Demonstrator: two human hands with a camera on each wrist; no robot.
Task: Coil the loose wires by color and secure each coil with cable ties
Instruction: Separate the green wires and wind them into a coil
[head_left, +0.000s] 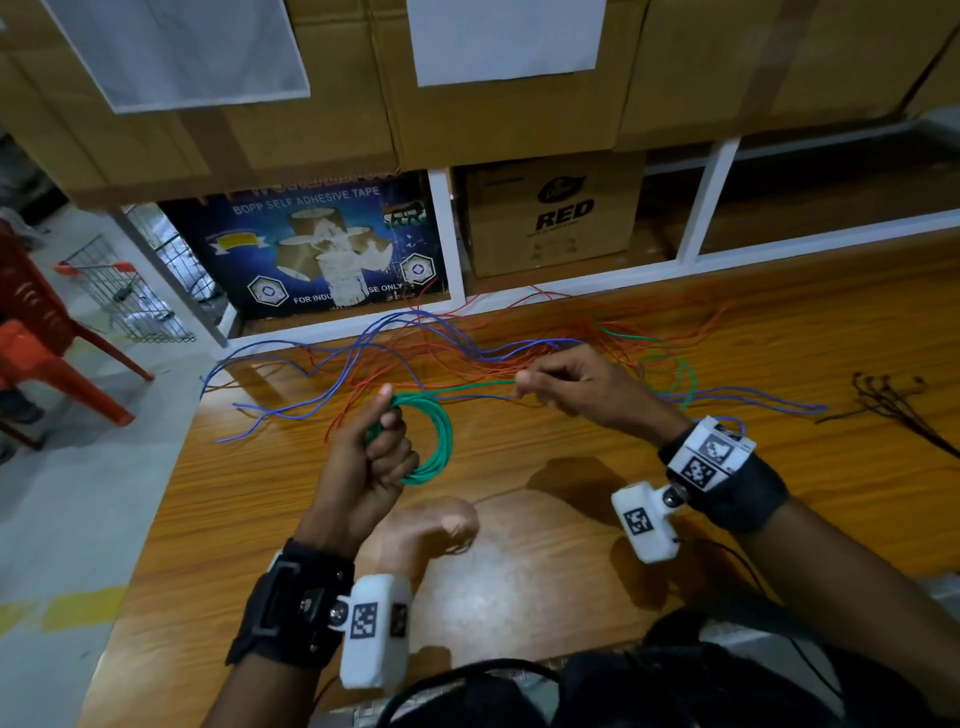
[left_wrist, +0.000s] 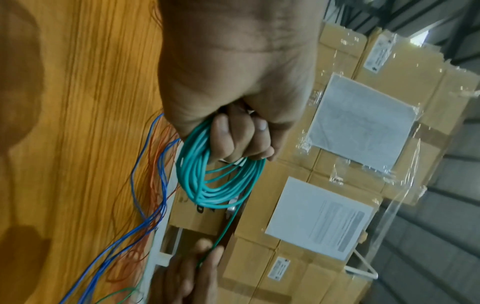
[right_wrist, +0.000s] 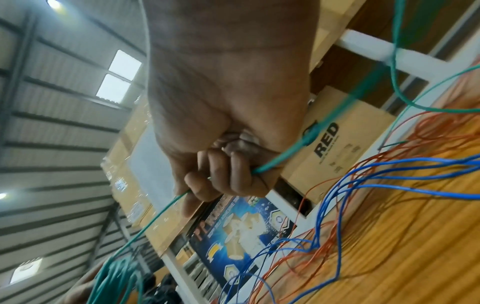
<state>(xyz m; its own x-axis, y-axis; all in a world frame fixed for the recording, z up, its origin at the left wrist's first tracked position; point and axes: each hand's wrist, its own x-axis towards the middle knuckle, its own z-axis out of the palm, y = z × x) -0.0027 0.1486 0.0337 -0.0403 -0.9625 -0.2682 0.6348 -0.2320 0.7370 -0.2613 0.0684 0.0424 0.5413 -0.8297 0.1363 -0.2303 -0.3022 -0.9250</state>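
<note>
My left hand (head_left: 382, 441) grips a green wire coil (head_left: 434, 441) of several loops, held above the wooden table (head_left: 519, 545); the left wrist view shows the fingers (left_wrist: 233, 139) curled round the coil (left_wrist: 202, 181). A single green wire strand (head_left: 478, 385) runs from the coil to my right hand (head_left: 561, 382), which pinches it in curled fingers (right_wrist: 221, 176). The loose green wire (head_left: 670, 369) trails on behind the right hand. Blue wires (head_left: 363, 353) and red wires (head_left: 467, 353) lie tangled across the far part of the table.
Black cable ties (head_left: 898, 405) lie at the table's right edge. Cardboard boxes (head_left: 550, 213) and a blue tape carton (head_left: 322, 244) fill the white shelf behind. Red plastic chairs (head_left: 36, 353) and a wire trolley (head_left: 119, 291) stand on the floor at the left.
</note>
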